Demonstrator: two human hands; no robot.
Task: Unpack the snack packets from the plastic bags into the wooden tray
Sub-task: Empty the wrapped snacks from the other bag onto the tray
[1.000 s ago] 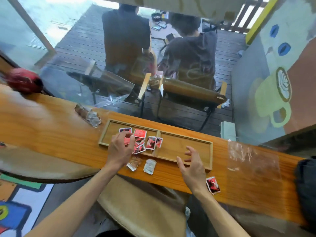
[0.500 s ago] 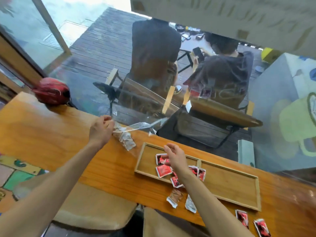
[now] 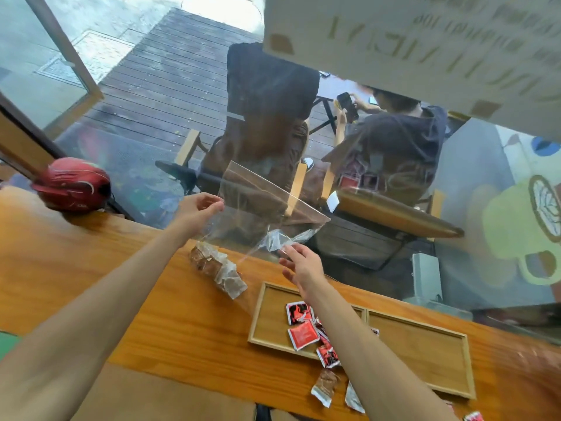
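My left hand (image 3: 198,208) pinches the top edge of a clear plastic bag (image 3: 264,205) and holds it up above the wooden counter (image 3: 91,268). Brown snack packets (image 3: 217,268) fill the bag's lower end, which rests on the counter. My right hand (image 3: 302,265) reaches to the bag's crumpled lower right edge with its fingers spread; whether it touches the plastic is unclear. The two-compartment wooden tray (image 3: 358,335) lies to the right. Red packets (image 3: 303,326) lie in its left compartment; its right compartment holds nothing.
Two brown-and-clear packets (image 3: 326,387) lie on the counter in front of the tray, and a red packet (image 3: 473,417) shows at the bottom right. A red helmet (image 3: 71,183) sits at the counter's far left. Behind the counter stands a glass window with people outside.
My left hand has lifted the bag's top edge off the counter, stretching it open. My right hand left the tray and moved up to the bag. The camera view shifted left.
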